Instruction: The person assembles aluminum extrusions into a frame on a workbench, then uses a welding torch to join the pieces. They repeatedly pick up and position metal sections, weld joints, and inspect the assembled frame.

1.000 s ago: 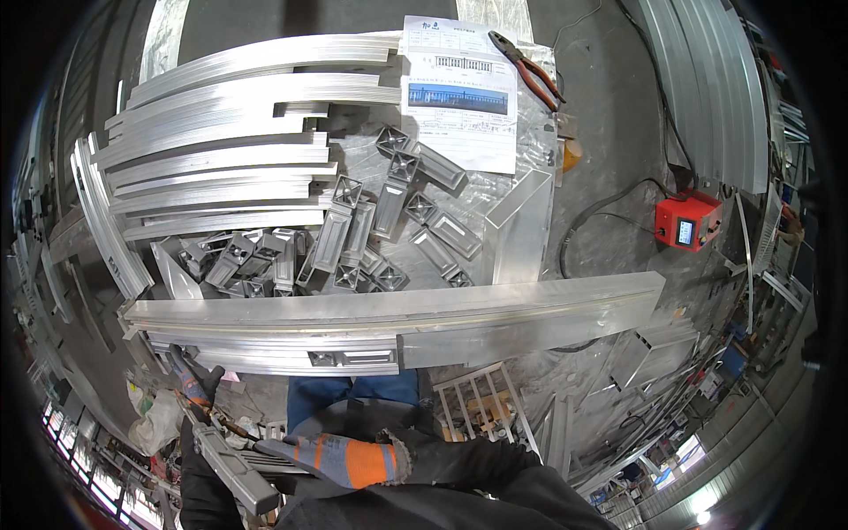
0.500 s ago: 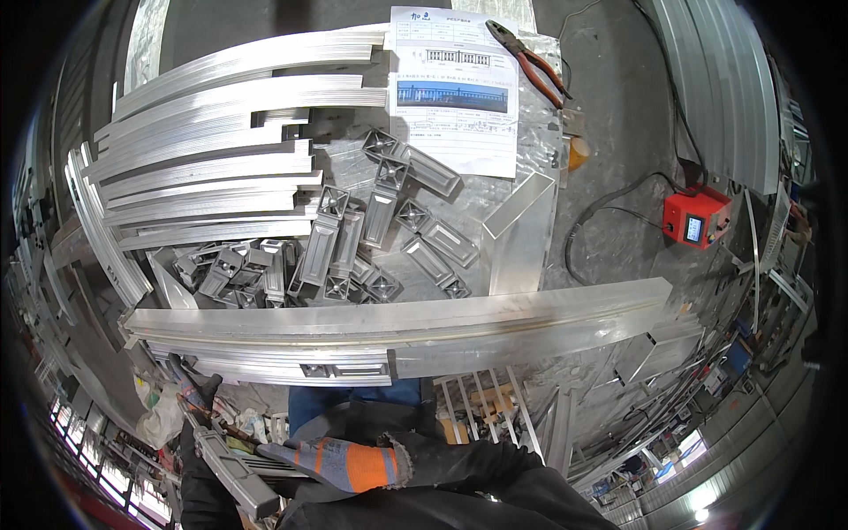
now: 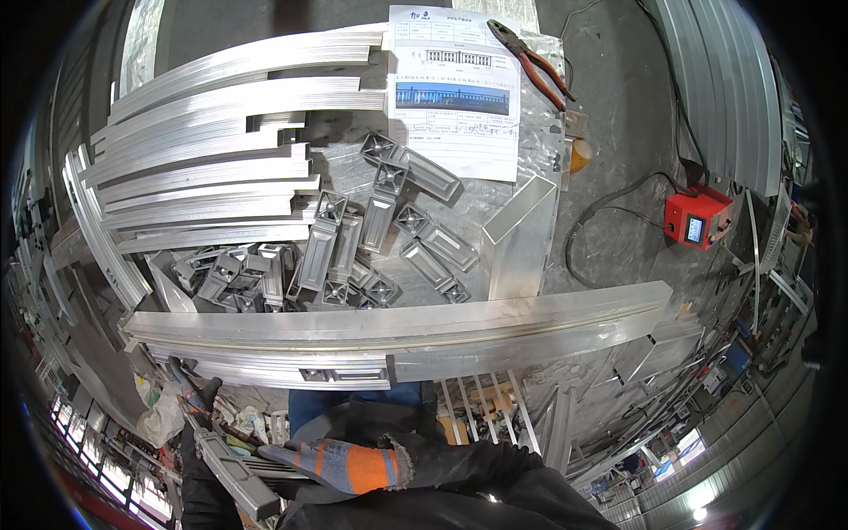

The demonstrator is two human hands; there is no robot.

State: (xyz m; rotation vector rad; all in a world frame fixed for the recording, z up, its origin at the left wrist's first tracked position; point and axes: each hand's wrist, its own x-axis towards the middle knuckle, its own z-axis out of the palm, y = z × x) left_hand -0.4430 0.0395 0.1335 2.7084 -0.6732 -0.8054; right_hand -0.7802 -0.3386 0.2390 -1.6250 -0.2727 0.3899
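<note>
My left hand (image 3: 196,394), in a grey glove with dark fingertips, is at the lower left edge of a ridged aluminium profile (image 3: 238,371). Its thumb and fingers are apart, the fingertips against that edge. Close to my body, my right hand (image 3: 340,465), in a grey and orange glove, points left with its fingers closed around grey metal fittings. One long panelled fitting (image 3: 231,477) slants over my left forearm; another lies partly hidden beneath the right hand. A similar fitting (image 3: 344,374) sits in the profile's channel near its right end.
Behind the long aluminium beam (image 3: 424,320) lie loose grey fittings (image 3: 380,216) and stacked profiles (image 3: 203,163). A square tube (image 3: 517,256) stands near a printed sheet (image 3: 455,146) and pliers (image 3: 533,66). To the right is a red device (image 3: 698,216) with a black cable.
The scene has shifted very slightly in the picture. Both hands and the fittings keep practically the same places.
</note>
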